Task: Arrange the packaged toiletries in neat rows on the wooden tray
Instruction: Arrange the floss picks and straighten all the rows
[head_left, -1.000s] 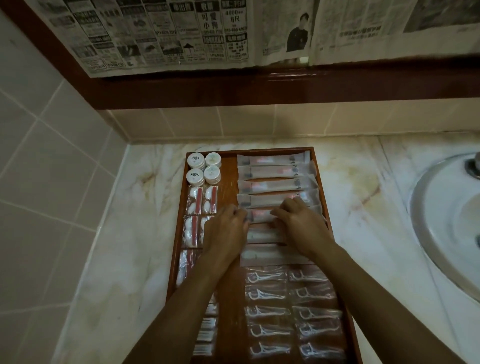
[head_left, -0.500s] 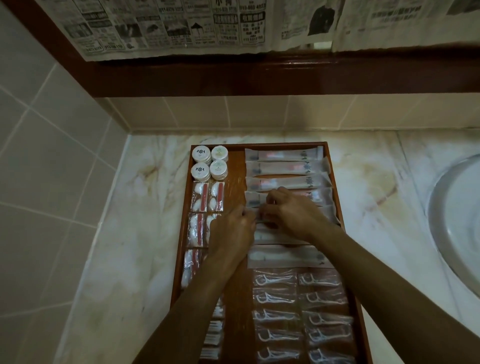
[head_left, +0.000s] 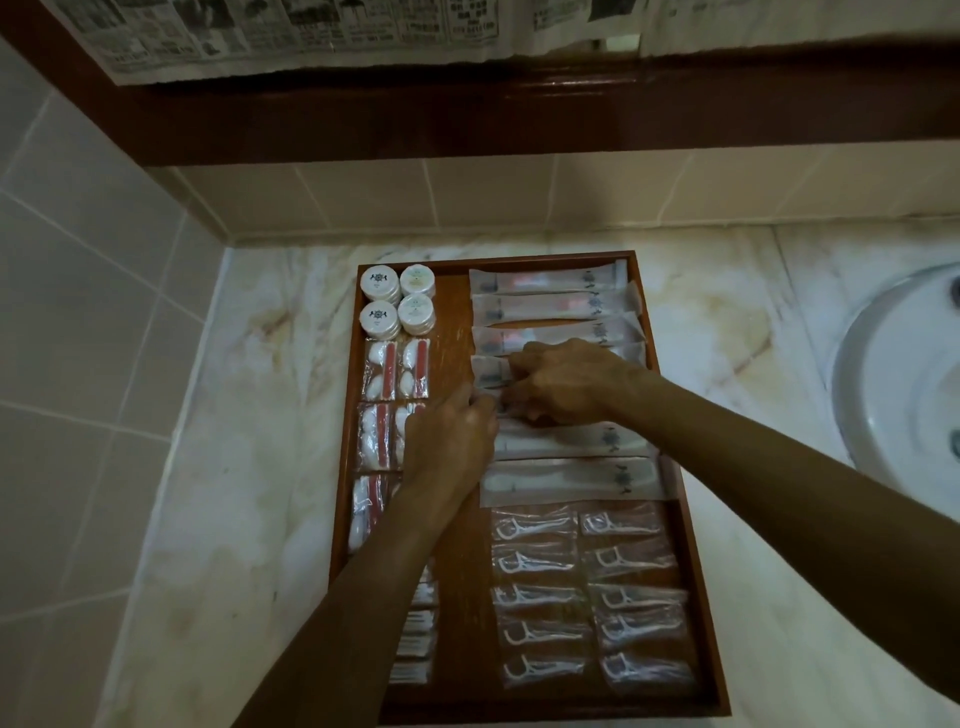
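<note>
A marble table (head_left: 234, 467) fills the corner, veined in cream and brown. A white sink (head_left: 904, 384) is set into the table at its right, cut off by the frame edge, and pale wall tiles (head_left: 78, 312) rise from the table's left and far sides. Above the far tiles, well back from the table, a dark glossy wooden ledge (head_left: 519, 114) runs across, and printed newspaper sheets (head_left: 291, 36) hang just over that ledge.

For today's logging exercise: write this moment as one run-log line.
left hand: holds toothbrush packet end | right hand: pinches toothbrush packet | wooden tray: floss picks in rows
</note>
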